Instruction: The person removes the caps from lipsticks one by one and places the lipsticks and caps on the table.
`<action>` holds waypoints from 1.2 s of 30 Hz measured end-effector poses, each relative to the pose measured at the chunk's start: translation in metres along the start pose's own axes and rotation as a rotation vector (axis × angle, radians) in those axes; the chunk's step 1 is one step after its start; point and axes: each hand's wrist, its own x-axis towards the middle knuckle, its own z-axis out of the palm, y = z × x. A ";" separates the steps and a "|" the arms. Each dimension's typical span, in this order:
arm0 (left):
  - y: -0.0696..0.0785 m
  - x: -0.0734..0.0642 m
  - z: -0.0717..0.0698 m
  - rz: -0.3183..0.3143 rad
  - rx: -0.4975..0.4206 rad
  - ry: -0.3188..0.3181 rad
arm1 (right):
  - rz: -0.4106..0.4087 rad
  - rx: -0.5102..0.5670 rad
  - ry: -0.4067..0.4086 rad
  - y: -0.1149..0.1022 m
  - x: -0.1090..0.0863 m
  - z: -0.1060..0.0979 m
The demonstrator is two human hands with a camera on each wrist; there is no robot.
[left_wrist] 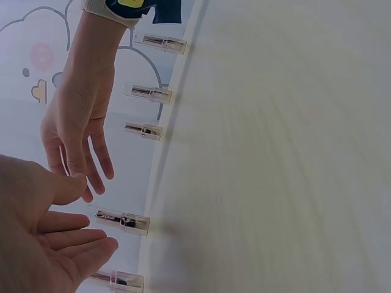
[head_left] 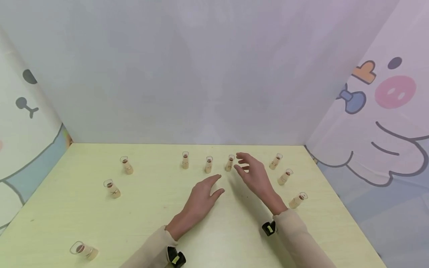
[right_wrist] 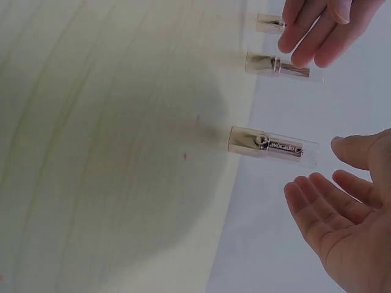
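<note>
My right hand (head_left: 254, 174) hovers with relaxed, spread fingers just right of a lipstick tube (head_left: 229, 163) with a clear cap. In the right wrist view that lipstick (right_wrist: 247, 141) stands upright and carries the print "avocado", with a gap between it and the thumb and fingertips. My left hand (head_left: 200, 196) is over the table, loosely extended and holding nothing. Its fingers point towards the right hand. Just beyond its fingertips stands a second lipstick (head_left: 208, 165), and a third lipstick (head_left: 185, 161) is farther left.
More clear-capped lipsticks stand around the pale yellow table (head_left: 147, 223): several at the right, including one lipstick (head_left: 296, 201) near my right forearm, and several at the left, including one lipstick (head_left: 88, 252) near the front. A grey-white curtain (head_left: 201, 74) borders the back.
</note>
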 end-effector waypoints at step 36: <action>-0.005 0.048 0.037 -0.062 -0.034 0.036 | 0.108 0.026 -0.074 0.014 0.031 0.012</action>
